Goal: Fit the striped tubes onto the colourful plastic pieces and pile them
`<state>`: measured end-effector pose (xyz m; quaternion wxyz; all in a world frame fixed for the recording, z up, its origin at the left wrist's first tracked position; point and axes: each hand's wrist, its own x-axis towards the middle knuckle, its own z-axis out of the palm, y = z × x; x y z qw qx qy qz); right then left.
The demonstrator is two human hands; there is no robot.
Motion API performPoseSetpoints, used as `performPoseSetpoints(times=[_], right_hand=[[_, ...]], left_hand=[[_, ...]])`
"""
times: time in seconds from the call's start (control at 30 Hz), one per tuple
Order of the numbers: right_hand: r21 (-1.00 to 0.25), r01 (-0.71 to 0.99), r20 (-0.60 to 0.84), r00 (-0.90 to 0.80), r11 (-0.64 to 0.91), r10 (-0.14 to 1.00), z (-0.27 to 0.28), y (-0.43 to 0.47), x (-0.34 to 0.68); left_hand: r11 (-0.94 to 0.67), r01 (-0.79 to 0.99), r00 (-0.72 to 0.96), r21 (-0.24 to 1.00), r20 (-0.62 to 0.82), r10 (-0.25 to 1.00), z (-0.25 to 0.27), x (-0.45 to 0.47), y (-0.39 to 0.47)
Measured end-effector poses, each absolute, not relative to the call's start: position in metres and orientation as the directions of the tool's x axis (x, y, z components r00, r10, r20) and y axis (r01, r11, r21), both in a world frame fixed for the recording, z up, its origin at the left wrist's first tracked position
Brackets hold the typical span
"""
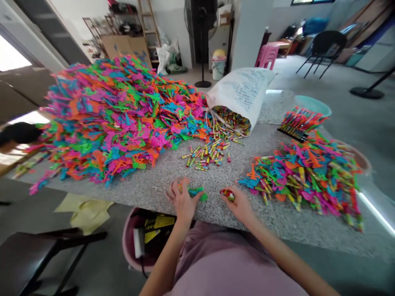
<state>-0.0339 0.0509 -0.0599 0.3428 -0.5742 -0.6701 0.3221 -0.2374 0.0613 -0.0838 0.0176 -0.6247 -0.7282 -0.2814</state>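
Observation:
My left hand is spread low over the speckled tabletop, fingers bent and apart. Beneath and beside it lie a few flat plastic pieces in green, blue and orange, with the thumb at the green one. My right hand is closed around a small bunch of printed tubes with red ends. Just beyond both hands is a loose scatter of yellow printed tubes. To the right lies a heap of tubes with coloured plastic pieces on them.
A large mound of coloured plastic pieces covers the table's left. A white sack on its side spills tubes. Upright finished-looking sticks stand at the right, near a turquoise basin. A pink bin sits below the table edge.

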Motion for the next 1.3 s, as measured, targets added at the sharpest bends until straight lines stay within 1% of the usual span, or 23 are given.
performPoseSetpoints(times=[0.07,0.1,0.17,0.23,0.33,0.43,0.5,0.57,0.67,0.77,0.8,0.83,0.87,0.9,0.93,0.97,1.0,1.03,1.1,1.17,1.3], right_hand=[[-0.808,0.572,0.067,-0.147,0.140,0.987,-0.068,0.058,-0.050],[-0.803,0.581,0.053,-0.157,0.135,0.986,-0.072,0.062,-0.059],[-0.804,0.585,0.007,-0.167,0.105,0.986,-0.078,0.068,-0.074],[-0.810,0.581,-0.019,-0.173,0.086,0.985,-0.082,0.070,-0.085],[-0.820,0.556,-0.011,-0.252,0.136,0.968,-0.084,0.068,-0.089],[-0.840,0.506,0.016,-0.340,0.197,0.940,-0.084,0.064,-0.086],[-0.870,0.462,0.005,-0.338,0.170,0.941,-0.084,0.064,-0.083],[-0.901,0.420,-0.018,-0.295,0.112,0.955,-0.086,0.065,-0.082],[-0.939,0.340,-0.020,-0.214,0.056,0.977,-0.089,0.068,-0.081],[-0.991,0.126,-0.050,-0.144,-0.032,0.988,-0.084,0.068,-0.075],[-0.997,0.045,-0.070,-0.131,-0.065,0.989,-0.080,0.067,-0.071],[-0.996,-0.015,-0.087,-0.124,-0.089,0.989,-0.074,0.066,-0.066],[-0.993,-0.050,-0.097,-0.119,-0.104,0.988,-0.067,0.064,-0.059],[-0.992,-0.063,-0.098,-0.110,-0.106,0.989,-0.060,0.061,-0.052],[-0.994,-0.057,-0.092,-0.097,-0.097,0.991,-0.052,0.059,-0.044],[-0.996,-0.036,-0.075,-0.077,-0.078,0.994,-0.043,0.056,-0.036],[-0.999,-0.004,-0.049,-0.047,-0.049,0.998,-0.035,0.053,-0.028],[-0.999,0.036,-0.015,-0.010,-0.015,1.000,-0.027,0.050,-0.020],[-0.991,0.120,0.058,0.063,0.050,0.996,-0.015,0.044,-0.008],[-0.978,0.187,0.107,0.106,0.086,0.989,-0.006,0.038,0.001],[-0.955,0.263,0.173,0.120,0.136,0.978,0.001,0.029,0.011]], left_hand=[[0.129,0.944,-0.238,0.303,0.359,0.903,-0.080,-0.240,0.055],[0.142,0.949,-0.241,0.282,0.358,0.902,-0.080,-0.241,0.051],[0.147,0.953,-0.239,0.266,0.357,0.903,-0.082,-0.243,0.041],[0.136,0.956,-0.219,0.259,0.325,0.920,-0.084,-0.245,0.034],[0.149,0.957,-0.214,0.249,0.260,0.942,-0.086,-0.252,0.036],[0.164,0.940,-0.237,0.299,0.227,0.944,-0.088,-0.258,0.047],[0.143,0.915,-0.235,0.377,0.210,0.949,-0.092,-0.256,0.052],[0.083,0.869,-0.200,0.488,0.194,0.960,-0.096,-0.247,0.053],[-0.014,0.726,-0.177,0.688,0.206,0.962,-0.095,-0.226,0.051],[-0.034,0.508,-0.307,0.861,0.217,0.927,-0.084,-0.207,0.054],[-0.025,0.393,-0.354,0.919,0.176,0.918,-0.079,-0.203,0.056],[-0.001,0.247,-0.372,0.969,0.096,0.923,-0.073,-0.199,0.059],[0.041,0.083,-0.336,0.996,-0.011,0.942,-0.066,-0.196,0.061],[0.101,-0.073,-0.244,0.992,-0.116,0.963,-0.059,-0.193,0.063],[0.169,-0.198,-0.119,0.965,-0.195,0.974,-0.051,-0.190,0.064],[0.232,-0.284,0.009,0.930,-0.239,0.971,-0.042,-0.186,0.065],[0.276,-0.338,0.108,0.900,-0.255,0.961,-0.033,-0.182,0.064],[0.299,-0.373,0.164,0.878,-0.255,0.953,-0.025,-0.178,0.064],[0.310,-0.403,0.193,0.861,-0.251,0.949,-0.011,-0.169,0.062],[0.304,-0.376,0.196,0.875,-0.245,0.949,-0.002,-0.160,0.060],[0.258,-0.289,0.205,0.922,-0.204,0.957,0.000,-0.150,0.059]])
